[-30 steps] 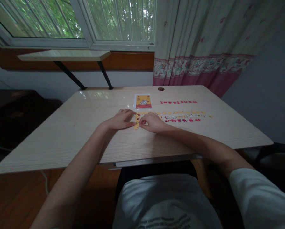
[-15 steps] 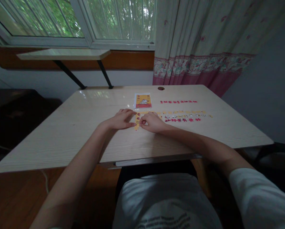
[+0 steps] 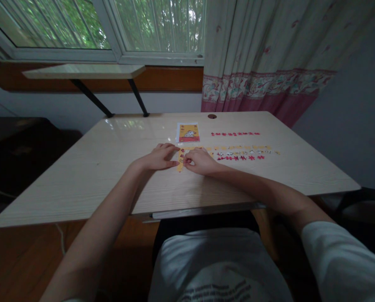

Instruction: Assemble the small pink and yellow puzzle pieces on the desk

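Note:
Pieces of a jigsaw puzzle lie on the pale wooden desk (image 3: 99, 176). My left hand (image 3: 159, 157) rests with thumb and fingers apart at the left side of a short yellow joined strip (image 3: 180, 167). On the strip's other side, my right hand (image 3: 200, 161) is closed in a pinch; whatever its fingertips hold is too small and hidden to make out. A yellow row runs behind the right hand, partly covered by it. Just beyond the hands lies a picture card (image 3: 189, 132) with a pale animal on yellow and red.
Loose pieces lie in rows to the right: a red row (image 3: 235, 134) farther back, a yellow row (image 3: 248, 147), a mixed row (image 3: 253, 152) and a nearer red row (image 3: 252, 158). A raised shelf (image 3: 86, 72) stands at the back left, and a curtain (image 3: 256, 58) hangs behind.
Both hands stay in nearly the same place beside the yellow strip. No piece has visibly moved.

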`<state>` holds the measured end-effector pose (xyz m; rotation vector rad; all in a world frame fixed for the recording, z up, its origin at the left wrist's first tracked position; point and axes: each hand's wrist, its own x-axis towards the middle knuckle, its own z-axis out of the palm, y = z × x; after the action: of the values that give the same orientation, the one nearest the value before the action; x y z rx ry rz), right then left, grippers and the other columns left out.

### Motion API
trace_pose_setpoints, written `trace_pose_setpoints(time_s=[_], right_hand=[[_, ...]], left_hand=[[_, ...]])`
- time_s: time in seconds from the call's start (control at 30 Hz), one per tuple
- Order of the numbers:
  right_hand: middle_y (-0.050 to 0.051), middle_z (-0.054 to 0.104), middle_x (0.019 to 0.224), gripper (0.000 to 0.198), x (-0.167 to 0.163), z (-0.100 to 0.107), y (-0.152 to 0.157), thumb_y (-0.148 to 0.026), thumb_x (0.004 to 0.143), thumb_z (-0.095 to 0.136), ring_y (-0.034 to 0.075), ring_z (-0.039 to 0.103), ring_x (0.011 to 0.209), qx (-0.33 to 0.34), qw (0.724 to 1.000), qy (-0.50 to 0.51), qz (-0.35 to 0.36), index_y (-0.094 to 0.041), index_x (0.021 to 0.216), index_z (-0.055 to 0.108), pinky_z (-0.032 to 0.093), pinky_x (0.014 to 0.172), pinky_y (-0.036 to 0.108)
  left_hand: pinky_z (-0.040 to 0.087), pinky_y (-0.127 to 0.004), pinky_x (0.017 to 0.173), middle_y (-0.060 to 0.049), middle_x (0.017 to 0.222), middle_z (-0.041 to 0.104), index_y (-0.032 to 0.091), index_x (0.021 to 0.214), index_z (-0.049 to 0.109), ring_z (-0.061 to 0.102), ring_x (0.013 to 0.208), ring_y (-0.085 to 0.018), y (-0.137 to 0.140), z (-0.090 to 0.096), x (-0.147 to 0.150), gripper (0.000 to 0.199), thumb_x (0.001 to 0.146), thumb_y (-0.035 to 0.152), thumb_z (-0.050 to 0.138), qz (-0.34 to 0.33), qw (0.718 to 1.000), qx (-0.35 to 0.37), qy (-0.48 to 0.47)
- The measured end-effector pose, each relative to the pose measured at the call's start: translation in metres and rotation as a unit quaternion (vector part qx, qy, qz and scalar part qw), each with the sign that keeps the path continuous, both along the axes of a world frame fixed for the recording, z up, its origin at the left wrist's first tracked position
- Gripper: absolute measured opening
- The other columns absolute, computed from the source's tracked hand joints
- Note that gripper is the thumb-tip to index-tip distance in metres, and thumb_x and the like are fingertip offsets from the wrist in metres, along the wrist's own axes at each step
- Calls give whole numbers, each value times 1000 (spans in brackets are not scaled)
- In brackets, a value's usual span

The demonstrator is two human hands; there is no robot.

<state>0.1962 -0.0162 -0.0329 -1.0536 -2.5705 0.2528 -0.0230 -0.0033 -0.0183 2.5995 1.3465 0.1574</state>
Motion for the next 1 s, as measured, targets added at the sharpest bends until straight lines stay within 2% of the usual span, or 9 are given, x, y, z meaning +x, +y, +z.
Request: trace_pose_setpoints(time_s=[0.23, 0.33, 0.43, 0.57, 0.73, 0.9, 1.0], right_hand=[[6, 70, 95, 20, 4, 7, -5, -25, 88, 54, 21, 54, 95, 26, 998, -36, 55, -21, 94, 72, 31, 82, 34], [7, 70, 96, 23, 7, 10, -5, -24, 89, 52, 21, 54, 95, 28, 995, -57, 72, -21, 99, 73, 31, 83, 34], [7, 69, 97, 25, 11, 7, -3, -24, 89, 52, 20, 54, 93, 34, 995, -48, 86, -20, 103, 72, 32, 85, 34], [8, 69, 95, 26, 16, 6, -4, -22, 89, 52, 19, 54, 92, 42, 993, -26, 105, -18, 106, 71, 32, 86, 33], [7, 68, 96, 27, 17, 12, -9, -22, 89, 51, 20, 52, 92, 39, 992, -49, 113, -22, 107, 71, 32, 86, 34], [6, 68, 100, 28, 15, 14, -11, -21, 90, 50, 20, 53, 94, 24, 990, -76, 120, -24, 108, 71, 33, 87, 36], [6, 68, 104, 27, 19, 20, -6, -23, 90, 51, 20, 55, 98, 3, 989, -70, 129, -22, 108, 71, 35, 88, 35]], left_hand=[[30, -46, 105, -15, 132, 52, 17, 132, 49, 43, 124, -32, 1, -1, 1, 67, 77, 55, 55, 17, 1000, -12, -18], [30, -45, 106, -16, 133, 52, 14, 132, 48, 42, 125, -33, 1, -1, 0, 69, 77, 55, 55, 20, 1000, -13, -18], [29, -45, 107, -19, 133, 51, 10, 132, 48, 43, 125, -33, 0, 0, 0, 70, 79, 56, 52, 7, 1000, -8, -11], [30, -45, 106, -16, 134, 52, 14, 133, 47, 44, 124, -33, -2, 2, -1, 73, 80, 64, 48, 2, 1000, -15, -23], [31, -47, 105, -17, 134, 51, 14, 133, 46, 43, 124, -36, -2, 1, 0, 82, 71, 66, 57, 6, 1000, -12, -12], [34, -49, 102, -18, 137, 48, 14, 139, 41, 41, 125, -37, -2, 0, 1, 87, 70, 63, 59, 40, 999, -21, 3], [33, -49, 103, -17, 137, 48, 16, 139, 41, 41, 125, -37, -3, -1, 0, 85, 71, 64, 59, 26, 1000, -12, -2]])
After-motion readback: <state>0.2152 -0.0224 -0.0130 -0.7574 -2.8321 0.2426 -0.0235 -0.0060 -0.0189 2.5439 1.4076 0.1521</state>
